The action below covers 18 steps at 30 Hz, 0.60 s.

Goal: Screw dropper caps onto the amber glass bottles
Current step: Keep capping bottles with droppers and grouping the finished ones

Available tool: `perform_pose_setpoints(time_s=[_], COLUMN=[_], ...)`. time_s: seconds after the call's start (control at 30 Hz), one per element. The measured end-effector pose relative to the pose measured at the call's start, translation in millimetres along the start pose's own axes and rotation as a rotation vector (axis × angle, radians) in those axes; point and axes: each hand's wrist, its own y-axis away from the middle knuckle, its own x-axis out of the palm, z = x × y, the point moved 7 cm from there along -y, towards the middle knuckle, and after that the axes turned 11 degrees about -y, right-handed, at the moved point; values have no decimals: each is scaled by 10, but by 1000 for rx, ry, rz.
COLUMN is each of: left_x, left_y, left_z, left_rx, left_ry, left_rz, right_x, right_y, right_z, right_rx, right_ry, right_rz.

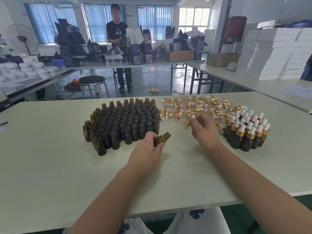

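Amber bottle [162, 139] in left hand [146, 150], tilted — neck up-right

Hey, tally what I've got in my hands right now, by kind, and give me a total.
Amber glass bottle: 1, uncapped, gripped by the left hand
Dropper cap: 1, pinched by the right hand
Total: 2
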Motion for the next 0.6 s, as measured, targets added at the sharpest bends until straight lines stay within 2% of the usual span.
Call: perform_pose_setpoints(time_s=[0.13,0.6], left_x=[-21,-22], left_y=[2,11], left_z=[-3,15], left_rx=[-5,-8], left_ry=[40,69], left_rz=[-29,-44], right_x=[72,205], right_y=[53,113], right_z=[41,69], right_rx=[56,58], right_ry=[-161,-193], right_rz=[60,173])
